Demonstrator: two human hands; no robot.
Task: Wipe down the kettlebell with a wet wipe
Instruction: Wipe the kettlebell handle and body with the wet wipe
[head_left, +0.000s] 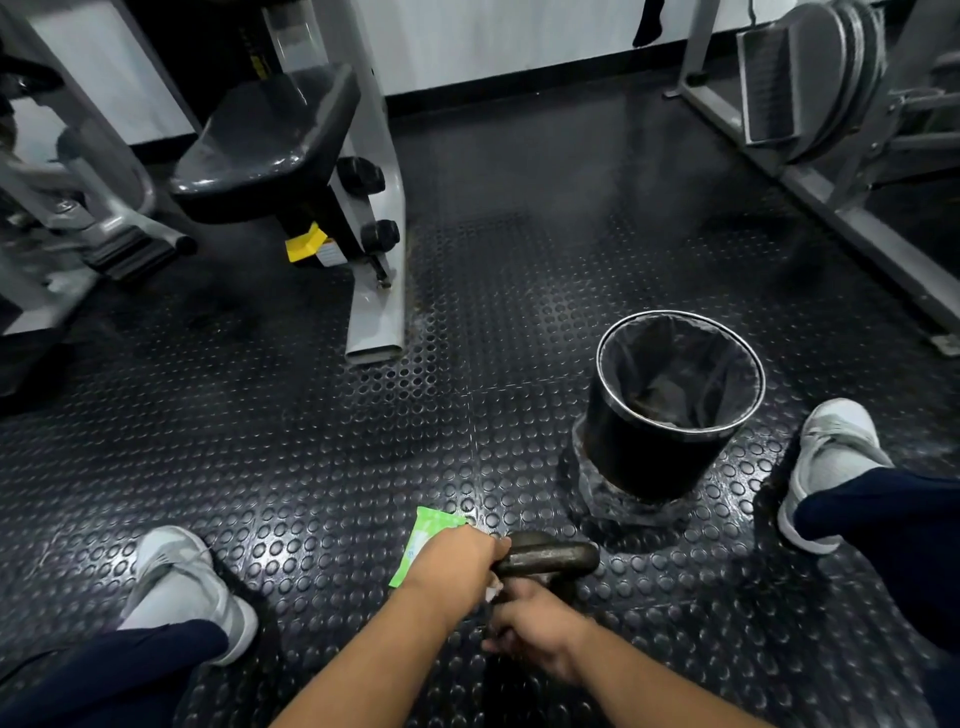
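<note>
Kettlebell (550, 556): on studded floor (363, 441), at bottom centre; left hand (457, 566), fingers curled round the left end of its handle; right hand (530, 618) below, fingers curled on white wipe (492, 592) against its body; green pack (423, 535) just beyond; bin (649, 452) near.
</note>
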